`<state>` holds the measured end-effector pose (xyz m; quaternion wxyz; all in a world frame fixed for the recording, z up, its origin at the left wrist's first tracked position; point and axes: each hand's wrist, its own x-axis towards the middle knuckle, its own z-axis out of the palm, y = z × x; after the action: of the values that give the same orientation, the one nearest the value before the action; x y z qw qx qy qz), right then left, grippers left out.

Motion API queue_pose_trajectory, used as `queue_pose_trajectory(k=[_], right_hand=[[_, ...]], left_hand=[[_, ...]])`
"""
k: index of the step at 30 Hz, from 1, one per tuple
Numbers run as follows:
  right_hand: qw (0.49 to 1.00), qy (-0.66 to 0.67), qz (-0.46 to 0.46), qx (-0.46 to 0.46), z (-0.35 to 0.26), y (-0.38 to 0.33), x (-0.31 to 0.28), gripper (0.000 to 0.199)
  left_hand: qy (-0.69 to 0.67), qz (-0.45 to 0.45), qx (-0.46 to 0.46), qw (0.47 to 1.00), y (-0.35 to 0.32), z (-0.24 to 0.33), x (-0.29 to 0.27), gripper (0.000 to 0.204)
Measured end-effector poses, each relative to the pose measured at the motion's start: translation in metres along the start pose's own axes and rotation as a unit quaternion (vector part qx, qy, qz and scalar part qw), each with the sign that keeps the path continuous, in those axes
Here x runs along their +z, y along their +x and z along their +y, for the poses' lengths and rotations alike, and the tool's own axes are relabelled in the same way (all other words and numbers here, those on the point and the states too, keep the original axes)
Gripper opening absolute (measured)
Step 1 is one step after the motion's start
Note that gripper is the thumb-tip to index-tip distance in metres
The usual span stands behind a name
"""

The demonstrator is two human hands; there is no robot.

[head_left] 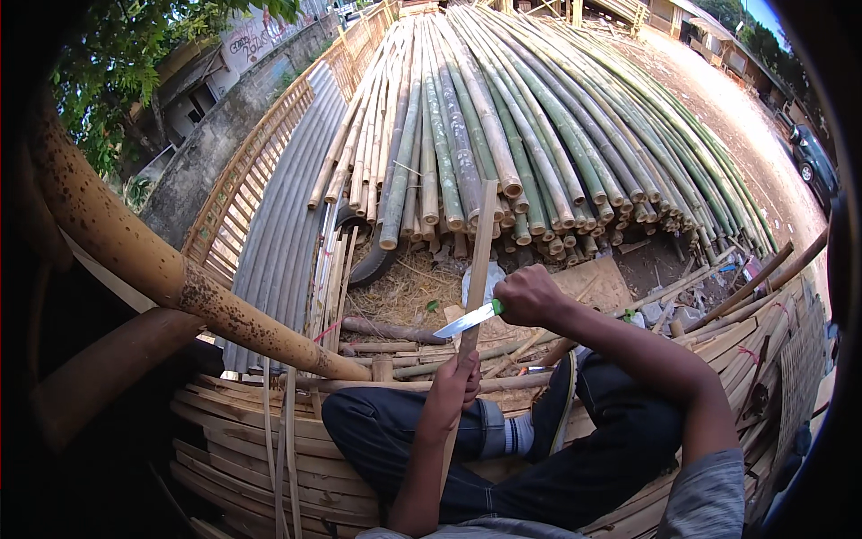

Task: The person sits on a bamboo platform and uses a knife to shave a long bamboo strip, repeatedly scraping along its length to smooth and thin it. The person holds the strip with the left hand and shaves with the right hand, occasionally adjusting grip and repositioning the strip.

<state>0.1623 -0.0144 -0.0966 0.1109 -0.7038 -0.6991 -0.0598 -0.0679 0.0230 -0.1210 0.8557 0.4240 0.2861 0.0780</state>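
Observation:
My left hand (451, 395) is wrapped round a long flat bamboo strip (482, 251), which stands tilted upright in front of me, its lower end running down past my lap. In my right hand (533, 296) is a knife (465, 322) with a green handle, most of which my fist hides. The shiny blade points left and crosses the strip a little above my left hand; whether its edge bites into the bamboo I cannot tell. My crossed legs in dark jeans rest on a platform of split bamboo slats (256, 445).
A large stack of bamboo poles (467, 153) spreads out ahead. A thick bamboo post (135, 242) slants across the left. Corrugated sheets (283, 234) lean beside a lattice fence (242, 180). More bamboo strips (718, 368) lie at the right, and a car (813, 166) stands farther off.

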Motion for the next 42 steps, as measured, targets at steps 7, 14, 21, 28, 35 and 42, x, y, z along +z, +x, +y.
queue_pose_trajectory(k=[7,14,21,28,35,42], right_hand=[[0.949,-0.007,0.084,0.305,0.079,0.019,-0.029,0.026],[0.901,0.154,0.207,0.348,0.086,-0.033,-0.035,0.029],[0.988,0.096,-0.001,0.121,0.012,-0.018,-0.031,0.024],[0.993,0.065,-0.067,0.072,-0.024,-0.006,-0.013,0.025],[0.937,-0.033,0.139,0.318,0.117,-0.014,-0.058,0.019],[0.794,0.416,0.22,0.384,0.113,-0.059,-0.039,0.034]], left_hand=[[-0.065,-0.059,-0.073,0.993,-0.027,-0.03,-0.013,0.034],[-0.114,-0.111,-0.068,0.985,-0.019,0.006,-0.017,0.035],[-0.075,-0.101,-0.038,0.991,0.011,0.027,-0.008,0.035],[0.002,-0.051,-0.002,0.999,0.009,0.015,0.003,0.035],[0.024,-0.088,-0.124,0.988,-0.029,-0.033,0.037,0.032],[0.022,-0.145,-0.09,0.985,-0.013,-0.017,0.042,0.035]])
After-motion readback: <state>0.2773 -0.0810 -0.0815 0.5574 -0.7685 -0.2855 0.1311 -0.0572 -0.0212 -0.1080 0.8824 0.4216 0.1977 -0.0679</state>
